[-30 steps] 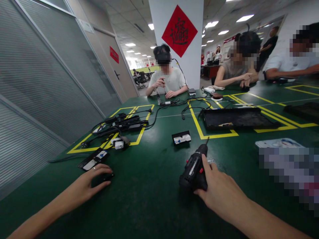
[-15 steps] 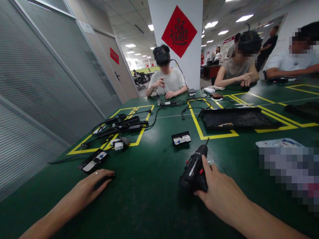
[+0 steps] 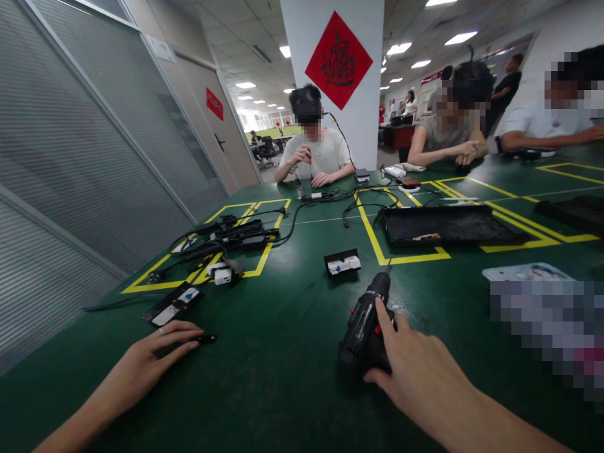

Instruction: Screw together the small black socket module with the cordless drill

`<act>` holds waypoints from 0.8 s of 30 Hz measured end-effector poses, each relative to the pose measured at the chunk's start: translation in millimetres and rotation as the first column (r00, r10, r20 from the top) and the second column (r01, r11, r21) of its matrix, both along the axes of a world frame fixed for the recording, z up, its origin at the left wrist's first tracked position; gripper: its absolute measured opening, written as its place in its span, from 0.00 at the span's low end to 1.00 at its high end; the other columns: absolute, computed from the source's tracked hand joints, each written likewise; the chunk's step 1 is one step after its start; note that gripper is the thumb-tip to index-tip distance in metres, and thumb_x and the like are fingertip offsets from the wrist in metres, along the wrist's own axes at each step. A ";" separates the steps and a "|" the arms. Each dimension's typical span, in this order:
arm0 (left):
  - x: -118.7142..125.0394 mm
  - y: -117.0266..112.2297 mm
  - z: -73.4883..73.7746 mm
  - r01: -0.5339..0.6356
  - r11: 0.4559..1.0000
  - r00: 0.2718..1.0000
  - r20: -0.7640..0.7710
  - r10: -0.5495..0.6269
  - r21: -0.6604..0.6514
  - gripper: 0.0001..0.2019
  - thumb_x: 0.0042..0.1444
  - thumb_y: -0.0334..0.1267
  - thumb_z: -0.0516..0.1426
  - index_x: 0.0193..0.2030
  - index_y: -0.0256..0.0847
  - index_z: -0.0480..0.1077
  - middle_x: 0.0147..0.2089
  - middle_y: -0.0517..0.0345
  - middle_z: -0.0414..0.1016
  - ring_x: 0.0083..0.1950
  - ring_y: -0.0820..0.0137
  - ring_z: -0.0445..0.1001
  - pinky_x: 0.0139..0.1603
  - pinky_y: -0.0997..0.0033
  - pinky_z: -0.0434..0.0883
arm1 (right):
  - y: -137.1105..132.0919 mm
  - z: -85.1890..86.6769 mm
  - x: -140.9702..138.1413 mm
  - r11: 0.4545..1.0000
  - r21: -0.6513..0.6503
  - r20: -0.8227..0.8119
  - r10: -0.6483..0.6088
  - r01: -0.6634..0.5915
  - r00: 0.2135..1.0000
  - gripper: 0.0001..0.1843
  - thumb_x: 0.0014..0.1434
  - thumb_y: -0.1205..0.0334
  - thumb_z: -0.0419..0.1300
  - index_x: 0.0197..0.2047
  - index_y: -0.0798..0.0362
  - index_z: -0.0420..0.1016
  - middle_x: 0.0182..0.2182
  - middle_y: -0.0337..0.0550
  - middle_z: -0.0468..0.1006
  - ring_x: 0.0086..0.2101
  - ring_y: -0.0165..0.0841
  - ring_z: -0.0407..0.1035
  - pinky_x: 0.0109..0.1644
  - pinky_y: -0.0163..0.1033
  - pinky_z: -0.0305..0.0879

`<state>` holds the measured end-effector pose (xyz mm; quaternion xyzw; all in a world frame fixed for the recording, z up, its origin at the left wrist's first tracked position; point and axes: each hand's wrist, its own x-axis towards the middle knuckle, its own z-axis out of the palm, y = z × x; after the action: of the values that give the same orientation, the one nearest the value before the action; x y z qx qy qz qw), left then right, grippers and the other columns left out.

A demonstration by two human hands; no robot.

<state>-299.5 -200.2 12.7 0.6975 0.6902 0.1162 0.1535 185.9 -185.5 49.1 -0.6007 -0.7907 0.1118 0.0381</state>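
My right hand [image 3: 419, 358] is closed around the grip of a black cordless drill [image 3: 365, 327] with red buttons. The drill lies on its side on the green table, its thin bit pointing away from me. On the left, my left hand [image 3: 153, 352] rests low over the tabletop. A small dark part [image 3: 206, 338] sits between its thumb and fingertips, one end sticking out to the right. Just beyond that hand lies a black panel with white and blue pieces [image 3: 177, 305]. A smaller black holder with a white block [image 3: 342, 263] stands beyond the drill.
Black cables and adapters [image 3: 245, 236] are heaped inside yellow tape at left, near a white plug block [image 3: 221, 273]. A long black tray [image 3: 453, 224] lies at right, with a clear plastic case [image 3: 523, 274] closer. People wearing headsets sit across the table.
My left hand has shifted a little left, showing more of the small dark part. My right hand stays on the drill, which has barely moved. The person opposite has moved a raised hand slightly.
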 end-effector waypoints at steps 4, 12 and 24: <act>4.1 3.8 5.2 0.025 0.999 1.000 0.020 -0.024 -0.033 0.16 0.56 0.50 0.53 0.49 0.55 0.71 0.54 0.65 0.69 0.56 0.62 0.67 0.61 0.60 0.63 | -5.8 7.6 0.6 0.998 0.058 0.051 -0.005 0.002 0.999 0.53 0.45 0.53 0.67 0.67 0.59 0.46 0.42 0.60 0.75 0.33 0.50 0.73 0.34 0.56 0.73; 17.5 5.6 8.8 -0.009 1.000 0.996 0.084 0.011 -0.027 0.15 0.55 0.52 0.52 0.43 0.55 0.74 0.48 0.65 0.72 0.51 0.62 0.70 0.57 0.58 0.65 | -39.5 47.9 -96.3 0.903 -0.058 0.056 0.430 -0.427 0.901 0.32 0.60 0.69 0.46 0.65 0.72 0.46 0.44 0.72 0.73 0.40 0.54 0.71 0.37 0.57 0.73; 33.5 -2.9 20.4 -0.067 0.996 0.995 0.072 0.070 -0.052 0.15 0.57 0.51 0.51 0.44 0.51 0.74 0.51 0.62 0.72 0.53 0.62 0.70 0.58 0.58 0.65 | 14.4 -19.3 -274.1 0.863 0.076 -0.164 0.505 -0.499 0.848 0.20 0.50 0.59 0.66 0.44 0.60 0.73 0.45 0.49 0.73 0.45 0.41 0.67 0.45 0.47 0.68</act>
<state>-266.0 -203.1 33.1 0.6648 0.7102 0.1300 0.1919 -88.3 -171.1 29.7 -0.3602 -0.9151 0.1590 0.0871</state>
